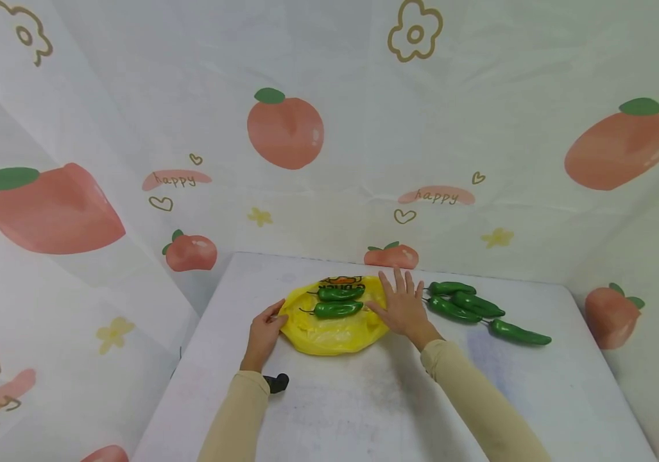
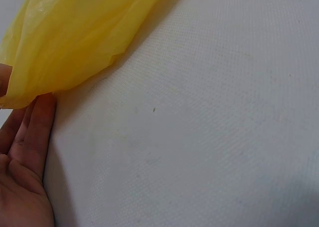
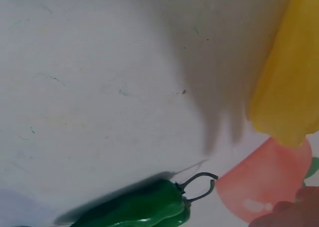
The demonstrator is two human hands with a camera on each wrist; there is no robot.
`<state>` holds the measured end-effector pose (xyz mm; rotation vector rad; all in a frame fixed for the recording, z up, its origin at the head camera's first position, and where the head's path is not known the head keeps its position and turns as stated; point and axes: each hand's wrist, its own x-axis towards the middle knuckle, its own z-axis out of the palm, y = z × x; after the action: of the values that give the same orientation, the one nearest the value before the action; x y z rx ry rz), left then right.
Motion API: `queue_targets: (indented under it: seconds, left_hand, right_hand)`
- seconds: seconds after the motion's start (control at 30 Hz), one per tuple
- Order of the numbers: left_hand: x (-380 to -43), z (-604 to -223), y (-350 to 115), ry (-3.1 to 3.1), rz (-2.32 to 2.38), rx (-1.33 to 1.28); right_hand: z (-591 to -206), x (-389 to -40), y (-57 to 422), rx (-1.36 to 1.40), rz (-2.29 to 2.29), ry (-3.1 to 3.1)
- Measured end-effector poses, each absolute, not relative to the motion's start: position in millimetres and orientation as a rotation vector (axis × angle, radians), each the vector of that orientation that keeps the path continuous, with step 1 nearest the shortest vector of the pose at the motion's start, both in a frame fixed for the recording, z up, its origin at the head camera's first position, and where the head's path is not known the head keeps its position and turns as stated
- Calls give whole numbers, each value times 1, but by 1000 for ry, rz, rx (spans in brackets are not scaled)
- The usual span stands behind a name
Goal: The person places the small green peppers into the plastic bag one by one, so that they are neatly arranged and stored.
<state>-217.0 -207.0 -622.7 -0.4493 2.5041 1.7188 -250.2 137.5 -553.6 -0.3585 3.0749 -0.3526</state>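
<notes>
Two sleeves, left hand pinching one bag with two peppers, right hand splayed, four peppers beside.

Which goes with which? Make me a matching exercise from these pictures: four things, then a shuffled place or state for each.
1. yellow bag
2. two peppers
3. four peppers
4. black object

A. beside the left sleeve
B. lying side by side on yellow plastic
C. held at its edge by the left grip
D. grouped at the right, off the plastic

Pairs: 1-C, 2-B, 3-D, 4-A
</notes>
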Motion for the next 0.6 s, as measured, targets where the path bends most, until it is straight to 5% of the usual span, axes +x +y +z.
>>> queue_targets:
  seconds: [0.6]
  left_hand:
    - [-216, -619, -207, 2501, 1723, -441]
  right_hand:
    - [-555, -241, 159, -243, -425, 3037]
